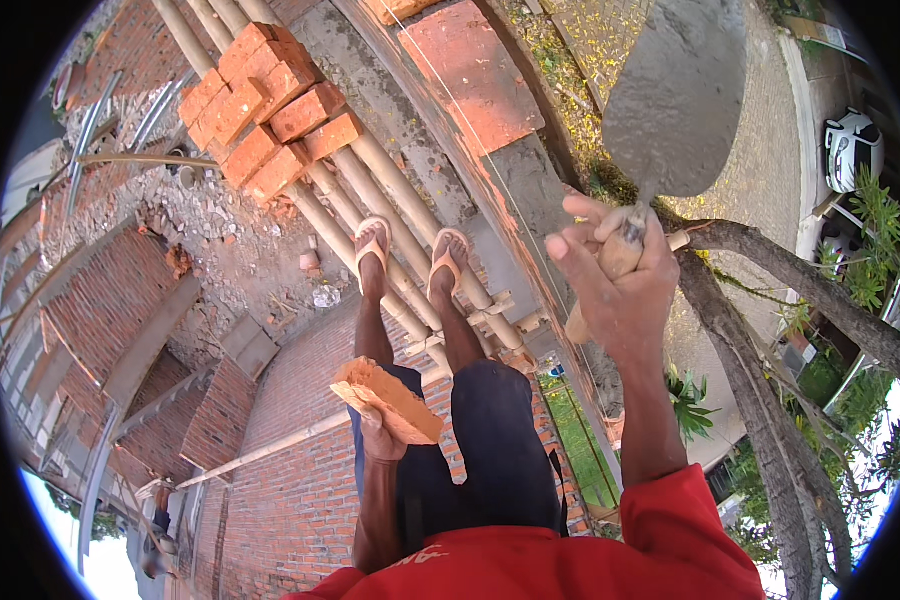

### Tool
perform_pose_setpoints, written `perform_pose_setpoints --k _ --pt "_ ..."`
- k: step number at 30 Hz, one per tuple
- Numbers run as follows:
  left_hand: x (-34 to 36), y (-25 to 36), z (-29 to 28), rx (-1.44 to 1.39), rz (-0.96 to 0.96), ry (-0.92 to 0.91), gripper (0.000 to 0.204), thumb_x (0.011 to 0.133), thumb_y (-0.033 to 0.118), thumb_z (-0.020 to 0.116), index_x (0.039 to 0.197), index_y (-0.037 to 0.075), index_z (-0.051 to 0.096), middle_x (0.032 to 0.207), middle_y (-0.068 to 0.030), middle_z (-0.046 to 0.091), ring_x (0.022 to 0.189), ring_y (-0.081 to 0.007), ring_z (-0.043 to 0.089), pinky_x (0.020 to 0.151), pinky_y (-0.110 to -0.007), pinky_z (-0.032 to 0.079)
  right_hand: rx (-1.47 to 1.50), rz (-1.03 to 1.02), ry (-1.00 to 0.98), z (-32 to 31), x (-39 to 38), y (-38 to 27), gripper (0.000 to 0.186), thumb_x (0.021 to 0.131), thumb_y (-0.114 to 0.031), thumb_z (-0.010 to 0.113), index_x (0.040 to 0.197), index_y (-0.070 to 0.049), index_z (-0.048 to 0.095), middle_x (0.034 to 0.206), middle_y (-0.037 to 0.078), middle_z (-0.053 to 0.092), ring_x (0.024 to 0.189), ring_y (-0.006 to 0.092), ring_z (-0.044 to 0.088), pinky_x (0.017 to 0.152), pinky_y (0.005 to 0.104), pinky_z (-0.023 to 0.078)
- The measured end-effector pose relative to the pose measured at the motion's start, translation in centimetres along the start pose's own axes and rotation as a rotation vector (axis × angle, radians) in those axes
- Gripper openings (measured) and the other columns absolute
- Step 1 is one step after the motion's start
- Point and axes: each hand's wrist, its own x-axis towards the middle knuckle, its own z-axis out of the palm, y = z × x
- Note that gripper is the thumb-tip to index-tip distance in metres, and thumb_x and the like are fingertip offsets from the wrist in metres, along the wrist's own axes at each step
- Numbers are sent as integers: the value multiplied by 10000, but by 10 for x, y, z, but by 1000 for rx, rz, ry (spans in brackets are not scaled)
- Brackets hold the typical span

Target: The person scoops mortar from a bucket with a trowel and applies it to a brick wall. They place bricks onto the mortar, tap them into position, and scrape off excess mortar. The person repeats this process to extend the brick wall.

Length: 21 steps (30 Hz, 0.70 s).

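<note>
My left hand (pixel 378 436) is closed around a single orange-red brick (pixel 388 398), held low in front of my thighs. On the right, my right hand (pixel 625 280) is raised and grips a trowel by its wooden handle (pixel 620 252). The trowel's broad blade (pixel 675 100) points away from me and is grey, coated with mortar. Just left of that hand runs the top of a brick wall, with grey mortar (pixel 532 190) spread along it. Farther along the wall, several laid bricks (pixel 472 75) sit beside a taut string line (pixel 445 95).
My sandalled feet (pixel 448 258) stand on lashed bamboo poles (pixel 395 215) high above rubble (pixel 220 245). A stack of bricks (pixel 270 110) rests on the poles ahead. Tree branches (pixel 790 265) reach close to my right arm. A white car (pixel 852 150) is parked below at the right.
</note>
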Motion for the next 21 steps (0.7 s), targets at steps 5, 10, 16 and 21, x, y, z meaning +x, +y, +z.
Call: perform_pose_setpoints --k 5,10,16,21 --pt "5 9 76 -88 -67 -267 1139 672 813 764 1471 73 432 1272 -123 647 1129 -292 682 960 -486 593 467 216 -419 -17 -120 56 547 739 -124 966 1005 -61 492 1403 289 616 1270 303 648 1040 425 532" --pt "-3 2 175 304 60 -417 1305 703 947 566 1554 -12 324 1399 -115 559 1283 -240 586 1066 -393 493 709 275 -413 -48 -158 73 617 668 -108 989 1026 -61 488 1409 268 605 1315 299 606 1059 390 496" --pt "-7 -3 249 437 26 -670 1139 899 885 286 1570 -31 365 1594 -184 419 1348 -266 541 1092 -419 458 810 549 -352 -122 -185 98 891 618 -114 971 1369 50 520 1216 114 672 1115 205 652 989 321 486" --pt "2 -6 269 729 577 -603 889 1044 682 260 1536 -30 469 1596 -218 426 1432 -289 469 1171 -406 367 539 296 -349 -137 -167 81 986 594 -130 985 1422 70 489 1246 130 677 1098 197 679 942 351 539"
